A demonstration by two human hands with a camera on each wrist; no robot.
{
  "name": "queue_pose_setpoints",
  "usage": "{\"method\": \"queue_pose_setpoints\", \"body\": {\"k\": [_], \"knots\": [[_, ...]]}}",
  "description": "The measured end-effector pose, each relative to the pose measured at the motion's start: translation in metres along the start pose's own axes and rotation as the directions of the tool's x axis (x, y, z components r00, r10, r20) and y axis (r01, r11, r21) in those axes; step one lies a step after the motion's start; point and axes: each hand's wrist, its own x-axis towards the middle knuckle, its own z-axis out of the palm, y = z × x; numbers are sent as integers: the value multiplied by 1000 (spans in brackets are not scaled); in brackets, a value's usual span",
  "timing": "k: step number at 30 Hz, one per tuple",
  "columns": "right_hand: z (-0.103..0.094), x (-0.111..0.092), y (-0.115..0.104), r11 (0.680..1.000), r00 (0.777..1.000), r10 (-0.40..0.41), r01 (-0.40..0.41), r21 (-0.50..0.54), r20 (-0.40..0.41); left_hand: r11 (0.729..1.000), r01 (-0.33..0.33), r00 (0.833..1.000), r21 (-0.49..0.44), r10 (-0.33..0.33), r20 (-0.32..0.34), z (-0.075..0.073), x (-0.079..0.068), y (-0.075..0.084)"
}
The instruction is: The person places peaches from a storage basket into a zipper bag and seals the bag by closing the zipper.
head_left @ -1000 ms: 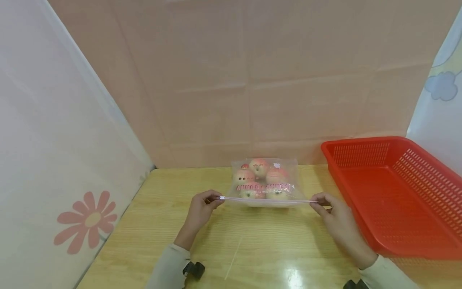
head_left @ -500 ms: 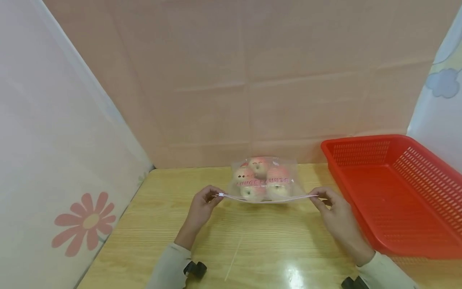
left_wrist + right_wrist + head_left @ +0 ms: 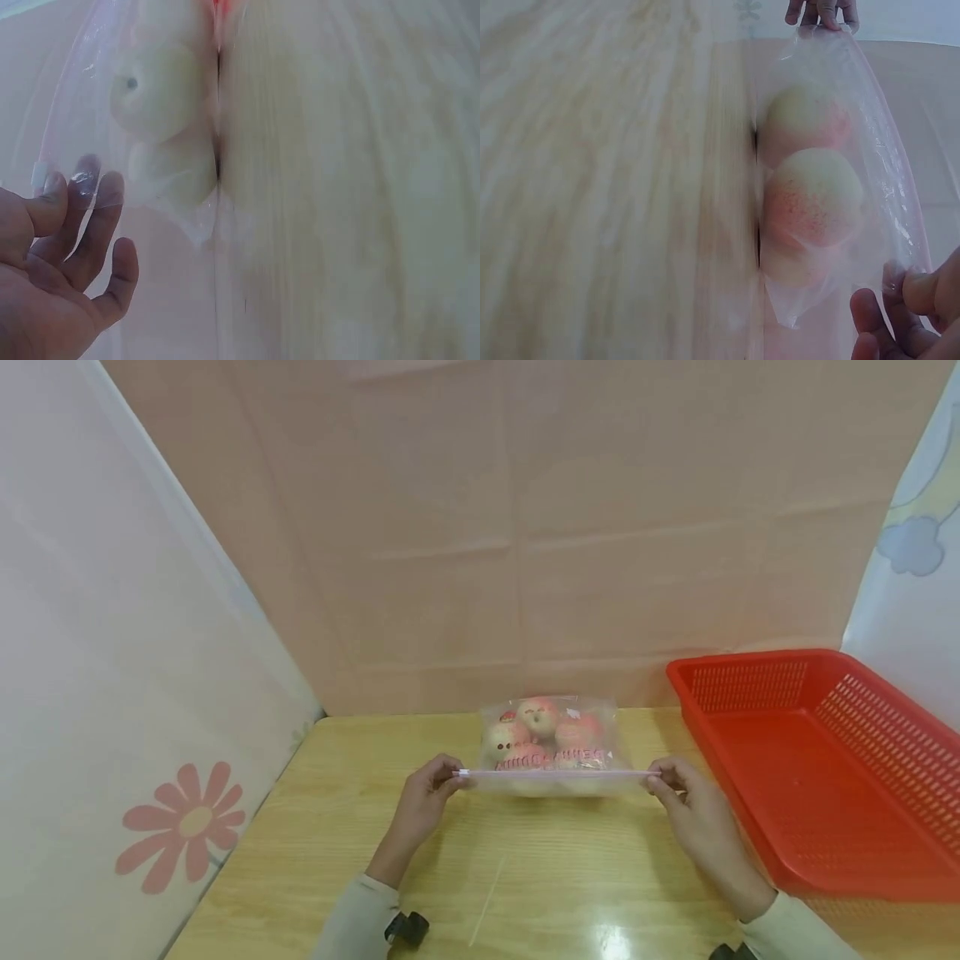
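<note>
A clear zip bag (image 3: 622, 739) with pink print stands on the table, its zip edge nearest me. Several pink-and-cream peaches (image 3: 814, 196) fill it, though their exact kind is hard to tell through the film. My left hand (image 3: 420, 802) pinches the zip edge at its left end, beside the white slider (image 3: 39, 174). At the opposite end, my right hand (image 3: 701, 818) pinches the other corner between thumb and forefinger. Between both hands the zip edge runs straight and taut.
A red plastic basket (image 3: 772, 777) with perforated sides stands to the right, close to my right hand. The wooden table (image 3: 330, 860) meets a beige cloth backdrop (image 3: 420, 577) behind the bag. A flower-printed white cloth (image 3: 97, 710) hangs on the left.
Half a second ago the zip edge bowed and its two lips parted slightly; now it lies straight. Both hands keep their grip at the ends, and the camera view has shifted slightly.
</note>
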Motion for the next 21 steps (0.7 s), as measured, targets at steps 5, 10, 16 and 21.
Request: {"method": "queue_pose_setpoints", "body": {"k": [5,10,16,21], "knots": [[-1,-1,0,997,996,67,-64,-47,64,999,5,1000,38,-5,18,0,-1,-4],[-4,-2,-2,987,981,143,-132,-88,132,999,14,998,52,-17,57,-2,-3,-5],[-4,-4,-3,986,973,156,-143,-89,169,999,8,993,49,-13,120,-9,-7,-7],[-3,-3,-3,987,977,139,-123,-103,163,1000,8,989,6,-9,150,-15,-10,-10]]}}
